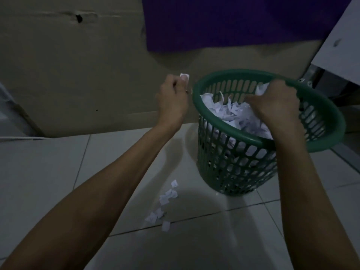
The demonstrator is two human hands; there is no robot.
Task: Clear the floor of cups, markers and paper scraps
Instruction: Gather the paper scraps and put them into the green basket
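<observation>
Both grips are curled: my left hand (pixel 172 100) pinches a small paper scrap (pixel 184 76) just left of the green basket (pixel 233 162), and my right hand (pixel 276 106) clutches crumpled paper (pixel 262 88) over the basket's mouth. Nearest me, loose scraps (pixel 165 201) lie on the tiled floor (pixel 48 172) left of the basket's base. Inside, torn paper (pixel 231 112) fills the basket. Beyond stands a cardboard sheet (pixel 78 75).

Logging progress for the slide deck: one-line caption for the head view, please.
Left hand pinches a scrap beside the green basket; right hand grips paper over it; scraps remain on the floor.
</observation>
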